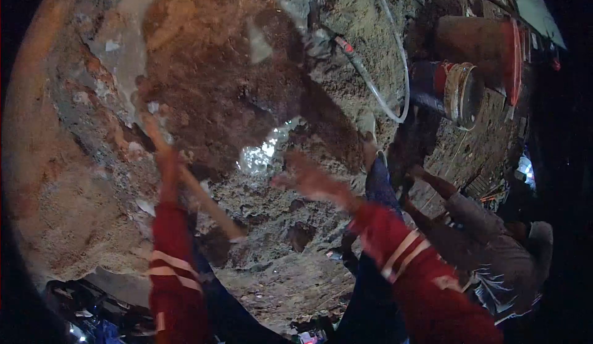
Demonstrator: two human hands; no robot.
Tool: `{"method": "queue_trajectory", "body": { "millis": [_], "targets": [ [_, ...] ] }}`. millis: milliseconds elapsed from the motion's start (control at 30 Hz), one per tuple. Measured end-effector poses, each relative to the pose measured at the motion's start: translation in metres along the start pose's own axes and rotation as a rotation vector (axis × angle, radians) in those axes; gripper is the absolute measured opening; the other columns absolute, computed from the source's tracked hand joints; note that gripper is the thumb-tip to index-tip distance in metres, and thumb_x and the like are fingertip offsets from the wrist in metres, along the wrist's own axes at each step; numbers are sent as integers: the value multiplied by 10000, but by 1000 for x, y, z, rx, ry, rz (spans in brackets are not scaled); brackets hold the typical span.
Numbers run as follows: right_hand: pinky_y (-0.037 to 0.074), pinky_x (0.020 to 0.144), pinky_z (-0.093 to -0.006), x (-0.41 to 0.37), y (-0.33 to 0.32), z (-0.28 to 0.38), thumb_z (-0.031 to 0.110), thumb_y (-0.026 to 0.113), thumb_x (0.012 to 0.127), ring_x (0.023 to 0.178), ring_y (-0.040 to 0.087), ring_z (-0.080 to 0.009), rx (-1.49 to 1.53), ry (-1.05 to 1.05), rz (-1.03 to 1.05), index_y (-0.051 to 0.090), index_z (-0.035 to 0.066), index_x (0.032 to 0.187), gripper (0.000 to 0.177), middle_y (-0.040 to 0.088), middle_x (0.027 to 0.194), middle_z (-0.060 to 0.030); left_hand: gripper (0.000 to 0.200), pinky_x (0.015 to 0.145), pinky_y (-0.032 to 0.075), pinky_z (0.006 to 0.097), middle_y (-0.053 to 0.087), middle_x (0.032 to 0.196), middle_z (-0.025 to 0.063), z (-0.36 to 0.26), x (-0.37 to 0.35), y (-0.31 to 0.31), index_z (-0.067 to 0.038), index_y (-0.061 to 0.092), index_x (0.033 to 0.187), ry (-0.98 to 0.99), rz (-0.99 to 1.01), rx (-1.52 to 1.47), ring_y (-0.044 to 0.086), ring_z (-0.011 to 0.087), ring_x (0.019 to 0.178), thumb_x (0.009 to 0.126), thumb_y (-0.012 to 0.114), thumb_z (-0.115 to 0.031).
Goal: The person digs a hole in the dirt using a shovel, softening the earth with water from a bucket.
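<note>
My left hand is closed around a long wooden handle. The handle slants from the upper left down to a pale butt end near the middle. What sits at its far end is blurred against the muddy ground, so I cannot make out the kind of tool. My right hand reaches over the mud with fingers apart and nothing in it, somewhat smeared by motion. Just beyond it, a wet patch glints in the light. Both arms wear red sleeves with pale stripes.
A clear hose loops across the dirt at the upper right. Beside it lie a large reddish drum and a bucket. Another person bends in from the right, arms reaching toward the ground. Rough rock rises at the left.
</note>
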State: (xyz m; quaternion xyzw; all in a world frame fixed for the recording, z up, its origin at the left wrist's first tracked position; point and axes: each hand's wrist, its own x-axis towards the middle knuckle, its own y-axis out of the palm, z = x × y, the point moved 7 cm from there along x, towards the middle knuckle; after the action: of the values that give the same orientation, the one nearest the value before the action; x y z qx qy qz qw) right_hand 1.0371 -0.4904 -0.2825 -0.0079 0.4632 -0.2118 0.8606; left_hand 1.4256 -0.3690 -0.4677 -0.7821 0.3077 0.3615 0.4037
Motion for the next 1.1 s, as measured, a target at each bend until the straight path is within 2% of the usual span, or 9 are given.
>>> {"method": "queue_trajectory", "body": {
  "millis": [133, 200, 367, 433, 533, 667, 833, 1000, 1100],
  "targets": [
    [370, 927, -475, -31, 137, 69, 577, 571, 744, 1114, 445, -417, 238, 29, 161, 239, -62, 1305, 912, 414, 1211, -322, 313, 532, 463, 328, 567, 774, 107, -22, -94, 44, 12, 536, 936, 151, -153, 105, 558, 198, 617, 741, 657, -201],
    [418, 823, -479, -45, 160, 57, 520, 567, 768, 981, 511, -422, 199, 133, 69, 271, -68, 1275, 831, 493, 1077, -303, 290, 595, 473, 355, 577, 681, 144, -74, -156, 51, 87, 532, 873, 186, -348, 591, 592, 307, 654, 718, 630, -137],
    [466, 625, -480, -39, 90, 32, 290, 550, 815, 701, 589, -412, 119, 232, -273, 368, -61, 1162, 526, 592, 765, -240, 346, 617, 468, 384, 596, 734, 150, -134, -172, 140, 67, 526, 911, 618, -214, 214, 589, 287, 652, 733, 640, -207],
    [452, 605, -501, -24, 31, 22, 252, 533, 820, 672, 578, -423, 73, 255, -370, 375, -52, 1138, 467, 589, 740, -238, 370, 606, 462, 389, 605, 760, 142, -160, -158, 201, 65, 520, 903, 388, 59, 230, 589, 275, 653, 757, 624, -259],
    [460, 615, -496, -2, -35, 1, 160, 555, 789, 720, 588, -420, 115, 161, -495, 368, -38, 1121, 429, 585, 781, -258, 382, 603, 475, 377, 608, 779, 168, -220, -162, 281, 58, 500, 936, 547, 191, 37, 610, 284, 672, 750, 628, -250],
    [465, 654, -482, -15, -62, -21, 148, 582, 773, 785, 579, -435, 136, 243, -597, 367, -41, 1129, 457, 571, 853, -289, 346, 635, 469, 417, 604, 803, 200, -197, -149, 370, 57, 503, 946, 499, 240, 141, 614, 336, 737, 715, 609, -178],
    [442, 710, -491, -61, -21, -29, 182, 578, 787, 872, 553, -448, 375, 457, -509, 362, -65, 1126, 471, 539, 942, -314, 273, 604, 476, 407, 589, 772, 240, -160, -217, 370, 72, 554, 785, 845, 79, 474, 599, 381, 663, 642, 633, -146],
    [437, 713, -495, -93, 41, -21, 236, 544, 813, 876, 551, -449, 328, 531, -412, 380, -61, 1103, 446, 542, 931, -310, 305, 741, 464, 449, 584, 891, 253, -65, -196, 348, 36, 535, 887, 390, 319, 440, 579, 400, 853, 666, 634, -149],
    [430, 758, -503, -112, 74, -15, 191, 544, 775, 869, 550, -452, 267, 476, -475, 358, -53, 1110, 453, 551, 897, -306, 352, 704, 485, 451, 596, 853, 233, -70, -256, 305, 22, 515, 935, 397, 291, 650, 594, 389, 809, 697, 655, -197]
  ]
}}
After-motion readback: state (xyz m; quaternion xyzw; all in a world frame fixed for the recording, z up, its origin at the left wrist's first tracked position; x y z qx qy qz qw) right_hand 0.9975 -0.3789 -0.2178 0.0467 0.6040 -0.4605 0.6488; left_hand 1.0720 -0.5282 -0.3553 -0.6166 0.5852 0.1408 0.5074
